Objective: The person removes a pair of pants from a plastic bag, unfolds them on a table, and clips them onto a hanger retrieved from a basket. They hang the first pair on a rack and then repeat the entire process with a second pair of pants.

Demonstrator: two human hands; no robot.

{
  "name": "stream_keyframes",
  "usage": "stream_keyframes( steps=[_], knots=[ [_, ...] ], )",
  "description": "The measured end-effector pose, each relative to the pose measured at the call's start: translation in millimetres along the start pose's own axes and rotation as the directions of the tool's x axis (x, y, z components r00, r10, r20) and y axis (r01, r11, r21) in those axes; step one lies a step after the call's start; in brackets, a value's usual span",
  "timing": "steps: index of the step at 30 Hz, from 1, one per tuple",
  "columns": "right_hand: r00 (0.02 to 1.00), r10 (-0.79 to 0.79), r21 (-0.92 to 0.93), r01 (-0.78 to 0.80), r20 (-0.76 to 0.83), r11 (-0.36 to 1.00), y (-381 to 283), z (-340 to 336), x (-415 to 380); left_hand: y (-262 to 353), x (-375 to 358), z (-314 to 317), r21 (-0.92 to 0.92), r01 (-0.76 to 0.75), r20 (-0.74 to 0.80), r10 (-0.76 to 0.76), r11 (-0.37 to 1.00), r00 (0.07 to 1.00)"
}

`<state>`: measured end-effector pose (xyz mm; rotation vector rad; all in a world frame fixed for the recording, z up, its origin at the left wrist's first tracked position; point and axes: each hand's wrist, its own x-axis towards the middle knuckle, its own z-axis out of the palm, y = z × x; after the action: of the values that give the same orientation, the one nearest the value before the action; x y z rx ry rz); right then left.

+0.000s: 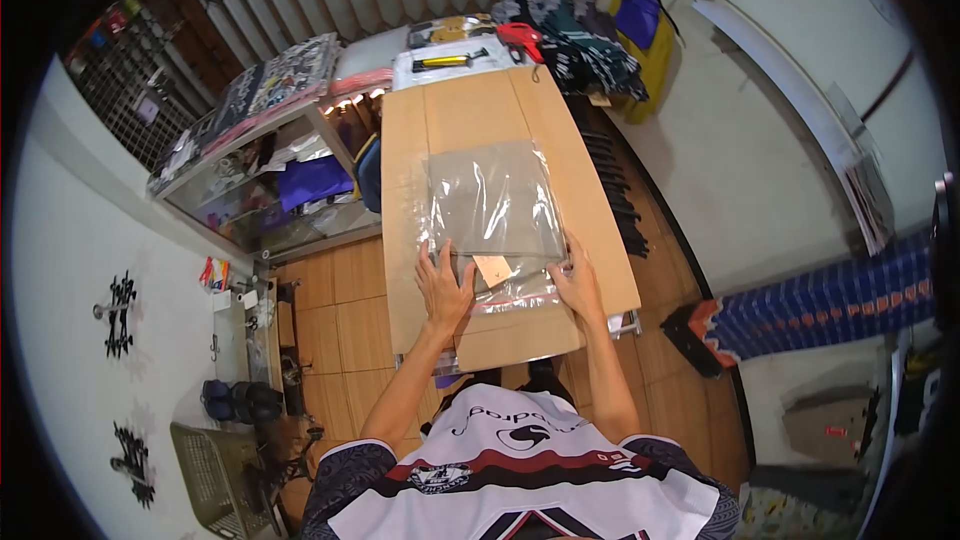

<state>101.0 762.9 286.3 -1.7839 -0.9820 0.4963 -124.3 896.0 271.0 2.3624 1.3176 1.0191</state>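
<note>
A clear plastic bag with a folded grey-brown item inside lies flat on a cardboard-covered table. Near its lower edge shows a small tan tag. My left hand rests on the bag's lower left edge, fingers spread. At the lower right edge, my right hand touches the plastic, its thumb apart from the fingers. Neither hand grips anything that I can make out.
At the table's far end are a yellow-black tool, a red tool and folded dark clothes. A glass display case stands on the left. Stacked blue boxes are on the right.
</note>
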Motion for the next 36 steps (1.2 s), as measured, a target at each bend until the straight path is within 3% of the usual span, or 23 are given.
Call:
stream_keyframes(
  steps=[3,6,7,10,14,23,26,35,36],
  knots=[
    [0.99,0.084,0.19,-0.061,-0.115,0.98,31.8,10.0,-35.6,11.7,-13.8,-8.6,0.09,-0.067,-0.011,0.068,0.994,0.998],
    [0.963,0.201,0.382,-0.121,-0.178,0.916,28.5,19.2,-63.4,23.1,-27.7,-6.6,-0.134,-0.22,0.108,0.234,0.966,0.966],
    [0.946,0.187,0.466,-0.045,-0.265,0.884,24.5,28.1,-67.6,37.3,-32.3,-10.4,-0.153,-0.268,0.112,0.286,0.951,0.952],
    [0.927,0.23,0.485,-0.062,-0.295,0.872,24.1,34.6,-72.7,56.9,-39.6,2.7,-0.389,-0.316,0.205,0.415,0.865,0.886],
    [0.912,0.255,0.55,-0.04,-0.32,0.834,23.3,33.9,-69.5,70.7,-40.4,25.4,-0.489,-0.344,0.238,0.502,0.802,0.831],
    [0.897,0.258,0.538,-0.027,-0.359,0.842,24.1,37.0,-69.7,78.9,-40.6,50.0,-0.756,-0.016,0.259,0.323,0.654,0.91],
    [0.904,0.243,0.51,-0.032,-0.352,0.86,20.0,35.0,-71.1,82.2,-40.4,45.2,-0.763,0.1,0.322,0.241,0.639,0.916],
    [0.927,0.203,0.536,-0.003,-0.314,0.844,26.5,33.6,-74.1,81.1,-34.6,42.0,-0.669,0.107,0.365,0.199,0.736,0.909],
    [0.925,0.206,0.519,-0.011,-0.319,0.854,27.6,34.5,-73.9,82.7,-34.9,41.8,-0.671,0.05,0.319,0.228,0.74,0.92]
  ],
)
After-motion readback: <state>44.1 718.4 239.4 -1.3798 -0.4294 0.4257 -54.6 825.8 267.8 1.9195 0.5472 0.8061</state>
